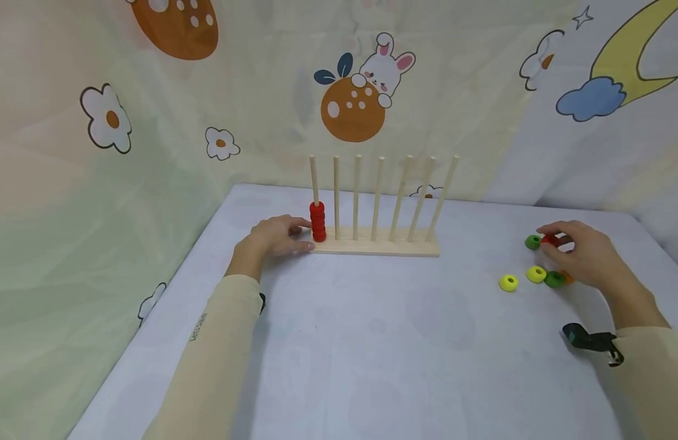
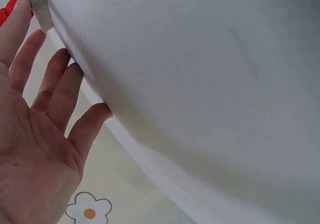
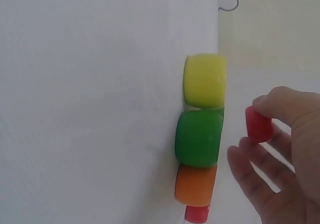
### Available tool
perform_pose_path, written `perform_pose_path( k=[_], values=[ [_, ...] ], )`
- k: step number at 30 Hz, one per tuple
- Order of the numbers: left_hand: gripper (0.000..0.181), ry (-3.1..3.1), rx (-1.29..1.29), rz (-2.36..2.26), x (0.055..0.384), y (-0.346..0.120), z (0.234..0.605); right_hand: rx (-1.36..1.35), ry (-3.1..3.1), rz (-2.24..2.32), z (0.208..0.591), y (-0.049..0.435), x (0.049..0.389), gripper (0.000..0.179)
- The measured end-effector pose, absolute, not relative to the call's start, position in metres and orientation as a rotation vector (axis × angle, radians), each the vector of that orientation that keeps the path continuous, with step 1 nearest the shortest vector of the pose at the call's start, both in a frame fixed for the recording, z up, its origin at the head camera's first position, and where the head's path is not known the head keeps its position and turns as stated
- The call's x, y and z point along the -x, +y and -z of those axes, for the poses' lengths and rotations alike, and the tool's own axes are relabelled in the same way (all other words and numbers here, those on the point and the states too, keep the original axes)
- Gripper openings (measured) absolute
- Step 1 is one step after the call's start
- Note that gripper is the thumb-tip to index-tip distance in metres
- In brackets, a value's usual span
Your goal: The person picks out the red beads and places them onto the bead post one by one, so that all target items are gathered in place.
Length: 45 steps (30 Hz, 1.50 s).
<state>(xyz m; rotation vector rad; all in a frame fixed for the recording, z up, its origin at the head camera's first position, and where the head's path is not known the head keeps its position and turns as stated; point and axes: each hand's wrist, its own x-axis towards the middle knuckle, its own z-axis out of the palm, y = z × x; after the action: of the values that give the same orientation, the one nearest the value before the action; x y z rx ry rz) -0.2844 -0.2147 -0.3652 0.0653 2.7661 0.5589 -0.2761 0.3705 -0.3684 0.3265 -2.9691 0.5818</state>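
A wooden peg rack (image 1: pixel 374 244) carries a row of upright pegs, and several red beads (image 1: pixel 317 221) are stacked on its leftmost peg. My left hand (image 1: pixel 281 234) touches the left end of the rack's base beside that stack. In the left wrist view, the thumb lies against the wooden end (image 2: pixel 41 7) and the other fingers are loosely extended. At the right, my right hand (image 1: pixel 583 250) pinches a red bead (image 3: pixel 259 125) between thumb and fingers. Near it lie a green bead (image 1: pixel 532 242), another green bead (image 1: pixel 554 279), an orange bead (image 3: pixel 195 185) and a yellow bead (image 1: pixel 535 274).
One more yellow bead (image 1: pixel 508 283) lies slightly left of the loose group. Another red bead (image 3: pixel 197 214) shows beyond the orange one. The white-covered table (image 1: pixel 372 342) meets a printed cloth backdrop (image 1: pixel 262 91) behind the rack.
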Motion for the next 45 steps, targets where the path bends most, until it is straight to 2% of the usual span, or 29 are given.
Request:
perform_pose_path(
  k=[3,12,25,33,40,45],
  values=[
    [0.065,2.777,-0.08,-0.554,0.285,-0.215,0.366,-0.367,-2.903,-0.597,0.368,0.363,0.272,0.037],
    [0.063,2.787,-0.093,-0.553,0.285,-0.215,0.368,-0.503,-2.664,-0.675,0.356,0.338,0.27,0.019],
    [0.064,2.769,-0.035,-0.589,0.286,-0.214,0.368,-0.572,-2.674,-0.764,0.345,0.308,0.269,0.038],
    [0.065,2.77,-0.044,-0.589,0.287,-0.209,0.369,-0.714,-2.586,-0.805,0.341,0.292,0.271,0.035],
    [0.065,2.766,-0.111,-0.607,0.291,-0.204,0.373,-0.746,-2.65,-0.772,0.329,0.28,0.263,0.042],
    [0.064,2.774,-0.082,-0.587,0.287,-0.215,0.371,-0.851,-2.619,-0.852,0.33,0.261,0.266,0.033]
  ],
)
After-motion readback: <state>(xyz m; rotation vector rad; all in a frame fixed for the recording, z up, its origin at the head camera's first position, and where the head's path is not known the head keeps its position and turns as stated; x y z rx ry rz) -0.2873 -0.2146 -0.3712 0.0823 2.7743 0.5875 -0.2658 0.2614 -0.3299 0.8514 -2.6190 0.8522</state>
